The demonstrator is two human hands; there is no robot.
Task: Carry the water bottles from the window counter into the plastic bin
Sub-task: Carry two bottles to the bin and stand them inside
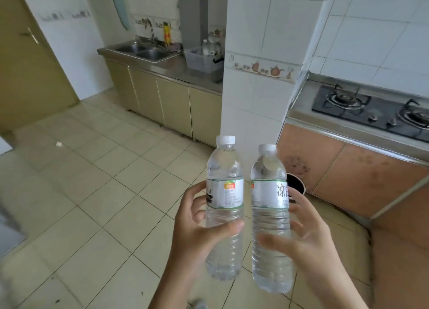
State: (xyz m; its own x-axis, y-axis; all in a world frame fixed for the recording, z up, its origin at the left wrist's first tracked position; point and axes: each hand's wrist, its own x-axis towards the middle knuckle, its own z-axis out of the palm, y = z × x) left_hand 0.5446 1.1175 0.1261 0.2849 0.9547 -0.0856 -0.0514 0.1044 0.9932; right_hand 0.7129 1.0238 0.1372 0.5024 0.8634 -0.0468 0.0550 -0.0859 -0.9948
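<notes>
Left hand (pixel 197 229): gripping the left water bottle (pixel 224 206) around its ribbed mid-body, thumb crossing the front just below the label, fingers curling behind.
Right hand (pixel 311 241): gripping the right water bottle (pixel 270 218) the same way, thumb across the lower ribs, fingertips showing past the label edge.
Bottle position: both are being held upright and side by side in front of the body, close together, whether touching cannot be told; white caps on.
Fill: both are looking full or nearly so, clear liquid up to the shoulder.
Handling, judged: moderately heavy for one hand each; thin ribbed plastic, so it is likely giving under a hard squeeze; the smooth label is probably slicker than the ribs.
Grip site, judged: the ribbed waist below the label is serving well; the neck under the cap is the alternative.
Plastic bin (pixel 201 59): a translucent tub is sitting on the far worktop (pixel 176 70), ahead of the hands and slightly left, beside the double sink (pixel 142 51); judged to be the target, something clear already standing in it.
In the way: the tiled pillar (pixel 257 81) is standing directly ahead of the hands, hiding the tub's right end.
Right of the hands: gas hob (pixel 371 109) on a nearer worktop; dark round opening (pixel 296 184) low behind the right bottle.
Floor (pixel 92 192): tiled, a small white scrap (pixel 60 144) lying far left.
</notes>
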